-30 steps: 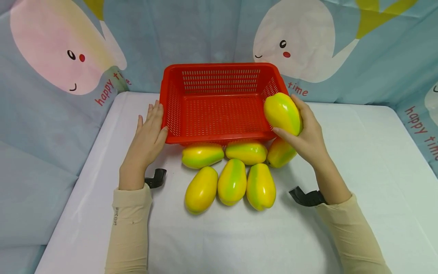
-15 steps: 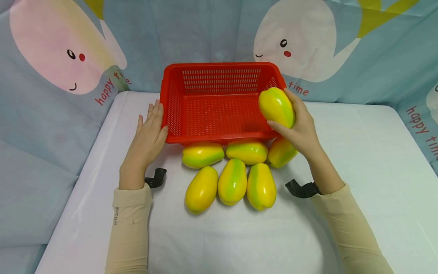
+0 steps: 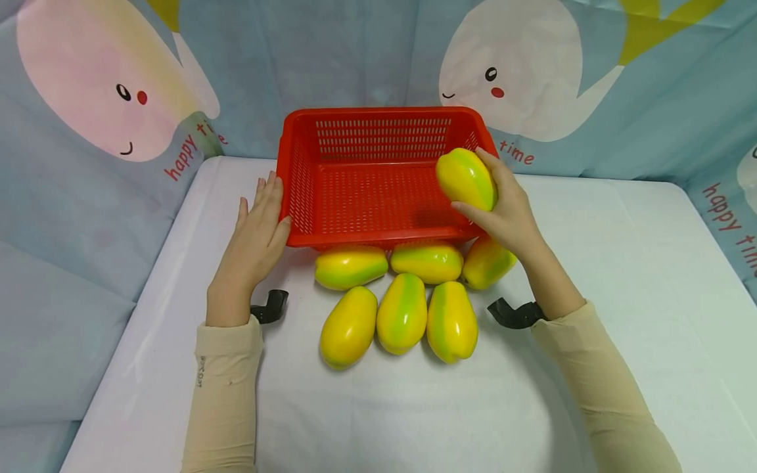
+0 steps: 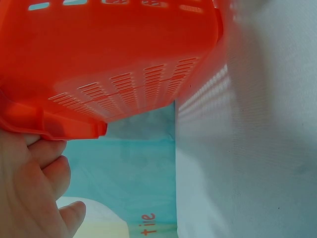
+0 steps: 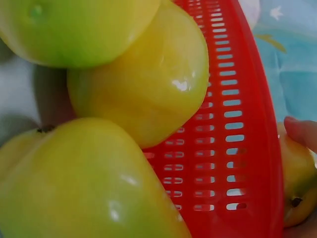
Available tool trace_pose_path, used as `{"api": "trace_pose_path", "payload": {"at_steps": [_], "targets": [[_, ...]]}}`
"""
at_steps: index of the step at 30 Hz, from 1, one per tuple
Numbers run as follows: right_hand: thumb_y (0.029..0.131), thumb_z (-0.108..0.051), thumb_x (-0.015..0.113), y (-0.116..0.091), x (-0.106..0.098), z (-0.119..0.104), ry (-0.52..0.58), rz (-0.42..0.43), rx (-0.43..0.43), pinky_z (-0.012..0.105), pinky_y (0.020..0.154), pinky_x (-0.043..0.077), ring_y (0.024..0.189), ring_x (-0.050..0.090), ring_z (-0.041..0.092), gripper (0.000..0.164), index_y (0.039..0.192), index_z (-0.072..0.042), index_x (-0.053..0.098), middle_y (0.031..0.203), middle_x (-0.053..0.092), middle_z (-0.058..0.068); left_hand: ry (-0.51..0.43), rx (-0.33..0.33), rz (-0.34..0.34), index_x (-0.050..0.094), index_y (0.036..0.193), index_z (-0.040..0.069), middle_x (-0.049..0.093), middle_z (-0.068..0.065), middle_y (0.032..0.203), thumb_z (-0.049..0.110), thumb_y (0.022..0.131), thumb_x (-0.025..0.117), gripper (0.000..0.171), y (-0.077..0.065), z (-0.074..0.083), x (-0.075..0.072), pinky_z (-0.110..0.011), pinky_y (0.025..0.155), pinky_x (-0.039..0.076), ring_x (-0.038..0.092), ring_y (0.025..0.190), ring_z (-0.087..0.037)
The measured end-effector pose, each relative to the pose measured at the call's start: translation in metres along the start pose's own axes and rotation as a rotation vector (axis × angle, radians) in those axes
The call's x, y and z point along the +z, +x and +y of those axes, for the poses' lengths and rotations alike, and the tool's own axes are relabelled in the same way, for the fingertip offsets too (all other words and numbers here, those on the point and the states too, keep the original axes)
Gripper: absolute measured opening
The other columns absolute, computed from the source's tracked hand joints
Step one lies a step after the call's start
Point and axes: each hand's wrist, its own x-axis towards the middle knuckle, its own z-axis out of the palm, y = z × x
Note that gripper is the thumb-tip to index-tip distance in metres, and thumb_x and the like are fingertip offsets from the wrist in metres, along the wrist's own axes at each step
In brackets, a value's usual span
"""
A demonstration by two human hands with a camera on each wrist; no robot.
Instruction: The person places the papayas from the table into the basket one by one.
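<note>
My right hand (image 3: 507, 207) grips a yellow-green papaya (image 3: 464, 177) above the right end of a red plastic basket (image 3: 378, 238), thumb on the near side and fingers on the far side. The right wrist view catches that papaya (image 5: 296, 171) beyond the basket's rim (image 5: 262, 129), partly hidden. My left hand (image 3: 253, 236) rests against the basket's left side with its fingers straight along the rim. In the left wrist view, fingertips (image 4: 57, 173) touch under the basket edge (image 4: 74, 130). Against the basket's front lie several more papayas (image 3: 402, 314) in two rows.
A white cloth (image 3: 378, 414) covers the table. Behind the basket hangs a blue curtain (image 3: 355, 59) with whale prints. Black wrist-camera mounts (image 3: 514, 314) stick out from both wrists. The back papaya row (image 3: 426, 263) sits close under the basket's front wall.
My right hand has carried the papaya leftward and slightly away from me, from the basket's right rim to over its inside. My left hand and the other papayas have stayed put.
</note>
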Motion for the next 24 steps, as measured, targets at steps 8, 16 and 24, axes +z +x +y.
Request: {"api": "trace_pose_path", "payload": {"at_steps": [8, 16, 24], "targets": [[0.083, -0.026, 0.071, 0.015, 0.001, 0.005, -0.02, -0.082, 0.058, 0.052, 0.096, 0.04, 0.115, 0.043, 0.029, 0.08, 0.149, -0.02, 0.027, 0.141, 0.04, 0.009, 0.002, -0.003, -0.001, 0.008, 0.152, 0.007, 0.005, -0.004, 0.158, 0.028, 0.099, 0.032, 0.061, 0.001, -0.001, 0.001, -0.052, 0.113, 0.0, 0.0, 0.144, -0.02], [0.082, -0.028, 0.073, 0.029, 0.004, 0.01, -0.065, -0.167, 0.04, 0.051, 0.097, 0.04, 0.115, 0.043, 0.029, 0.081, 0.149, -0.019, 0.029, 0.143, 0.039, 0.008, -0.004, -0.001, -0.006, 0.007, 0.152, 0.007, 0.003, -0.004, 0.158, 0.028, 0.099, 0.031, 0.061, 0.001, -0.002, 0.001, -0.05, 0.113, -0.004, -0.001, 0.144, -0.02], [0.08, -0.034, 0.074, 0.043, 0.01, 0.011, -0.142, -0.359, 0.054, 0.05, 0.099, 0.038, 0.118, 0.042, 0.027, 0.083, 0.148, -0.019, 0.03, 0.142, 0.04, 0.007, -0.004, -0.002, -0.01, 0.006, 0.152, 0.007, 0.002, -0.003, 0.158, 0.028, 0.099, 0.03, 0.061, 0.001, -0.002, 0.001, -0.05, 0.113, -0.004, -0.002, 0.144, -0.019]]}}
